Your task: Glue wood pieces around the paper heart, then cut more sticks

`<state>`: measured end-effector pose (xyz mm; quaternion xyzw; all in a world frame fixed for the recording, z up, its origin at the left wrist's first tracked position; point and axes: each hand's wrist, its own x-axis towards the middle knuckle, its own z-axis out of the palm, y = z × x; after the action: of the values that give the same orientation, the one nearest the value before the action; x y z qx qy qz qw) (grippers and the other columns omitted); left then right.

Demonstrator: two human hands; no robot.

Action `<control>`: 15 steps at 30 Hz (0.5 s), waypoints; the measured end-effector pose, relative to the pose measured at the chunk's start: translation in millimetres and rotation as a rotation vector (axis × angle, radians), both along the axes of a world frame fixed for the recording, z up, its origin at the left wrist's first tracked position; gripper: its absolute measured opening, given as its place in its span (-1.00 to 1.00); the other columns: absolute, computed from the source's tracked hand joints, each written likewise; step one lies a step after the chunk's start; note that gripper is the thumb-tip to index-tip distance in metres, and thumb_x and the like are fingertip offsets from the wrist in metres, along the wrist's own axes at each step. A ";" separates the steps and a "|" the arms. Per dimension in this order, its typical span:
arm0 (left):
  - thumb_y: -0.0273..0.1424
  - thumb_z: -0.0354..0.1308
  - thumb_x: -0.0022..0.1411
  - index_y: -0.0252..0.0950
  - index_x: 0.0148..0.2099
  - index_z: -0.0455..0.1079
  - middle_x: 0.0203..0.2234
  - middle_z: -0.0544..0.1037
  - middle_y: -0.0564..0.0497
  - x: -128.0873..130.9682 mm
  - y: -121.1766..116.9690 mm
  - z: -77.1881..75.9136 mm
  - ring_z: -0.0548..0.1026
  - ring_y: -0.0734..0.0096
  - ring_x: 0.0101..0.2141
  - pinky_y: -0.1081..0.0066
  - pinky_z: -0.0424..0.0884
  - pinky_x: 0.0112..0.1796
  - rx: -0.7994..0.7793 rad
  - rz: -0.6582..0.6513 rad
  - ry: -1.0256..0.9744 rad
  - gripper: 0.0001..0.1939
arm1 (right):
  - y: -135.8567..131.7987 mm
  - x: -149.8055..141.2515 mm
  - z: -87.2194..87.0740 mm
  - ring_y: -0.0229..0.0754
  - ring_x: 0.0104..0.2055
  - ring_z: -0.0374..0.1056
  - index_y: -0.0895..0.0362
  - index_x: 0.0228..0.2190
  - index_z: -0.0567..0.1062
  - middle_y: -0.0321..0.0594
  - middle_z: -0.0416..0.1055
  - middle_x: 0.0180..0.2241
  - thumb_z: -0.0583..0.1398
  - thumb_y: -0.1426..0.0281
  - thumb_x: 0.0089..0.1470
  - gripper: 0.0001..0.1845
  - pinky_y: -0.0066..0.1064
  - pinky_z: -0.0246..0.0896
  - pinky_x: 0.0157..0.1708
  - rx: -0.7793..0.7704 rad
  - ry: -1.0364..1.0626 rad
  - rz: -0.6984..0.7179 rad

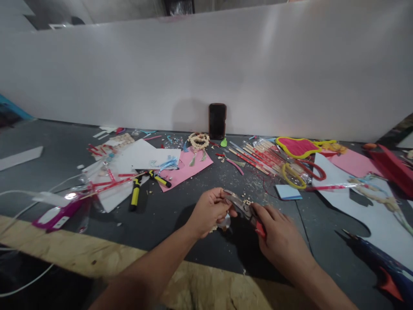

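Observation:
My right hand point(281, 234) is closed around red-handled pliers point(245, 209), their metal jaws angled up and left. My left hand point(206, 212) is closed in a pinch right at the jaws; whatever sits between its fingers is too small to make out. Small pale bits point(247, 201) lie on the dark tabletop just beyond the pliers. Beneath my left hand, a round shiny piece point(225, 222) and more pale bits are partly hidden by the fingers.
Yellow-and-black pliers point(135, 193) and a purple glue gun point(61, 215) lie on the left. Wrapped sticks point(258, 157) and white paper point(345, 206) spread to the right, near a dark blue glue gun point(377, 258). A phone point(217, 120) leans against the back panel.

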<state>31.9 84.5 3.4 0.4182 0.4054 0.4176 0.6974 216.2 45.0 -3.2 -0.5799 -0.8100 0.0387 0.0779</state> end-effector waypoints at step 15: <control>-0.34 0.19 0.00 -0.32 -0.43 0.20 -0.71 0.43 0.08 -11.9 4.3 2.1 -0.05 0.78 -0.82 0.63 -0.21 -0.76 -0.133 -0.182 -0.111 -0.78 | 6.0 5.0 2.3 -0.02 -0.07 0.20 0.16 0.06 0.22 -0.07 0.30 -0.08 0.03 0.56 -0.11 -0.39 -0.18 0.15 -0.11 0.025 0.076 0.089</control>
<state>20.0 88.8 5.6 0.3823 0.3533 0.3470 0.7801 221.2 50.9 -0.9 -0.5406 -0.8318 0.0542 0.1140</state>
